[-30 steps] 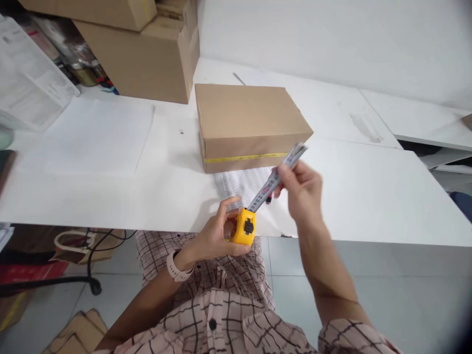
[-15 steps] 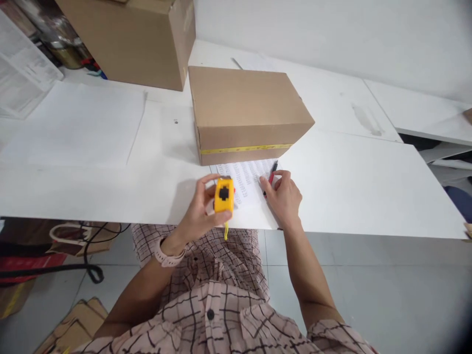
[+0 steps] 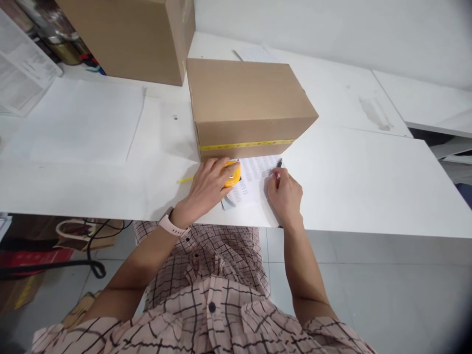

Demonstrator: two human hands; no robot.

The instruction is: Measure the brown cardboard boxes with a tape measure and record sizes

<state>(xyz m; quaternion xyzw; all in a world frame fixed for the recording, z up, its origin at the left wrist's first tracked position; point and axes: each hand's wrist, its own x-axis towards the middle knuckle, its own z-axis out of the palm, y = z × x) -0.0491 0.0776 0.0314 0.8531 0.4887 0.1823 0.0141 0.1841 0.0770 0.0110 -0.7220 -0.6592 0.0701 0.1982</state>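
Observation:
My left hand (image 3: 208, 187) rests on a yellow tape measure (image 3: 233, 174), its fingers curled over the case and pressing it onto a printed sheet (image 3: 254, 177) on the white table (image 3: 350, 182). My right hand (image 3: 284, 194) grips a red and black pen (image 3: 278, 166) with its tip on the same sheet. Just behind both hands stands a closed cardboard box (image 3: 247, 105) with a yellow tape strip along its front.
A larger cardboard box (image 3: 136, 34) stands at the back left, with jars (image 3: 62, 46) and a printed leaflet (image 3: 20, 73) beside it. A white sheet (image 3: 77, 123) lies on the left of the table. Cables and bags sit on the floor below.
The tape blade has gone back into the case. My left hand lowered the tape measure onto the sheet. My right hand let go of the blade and picked up the pen.

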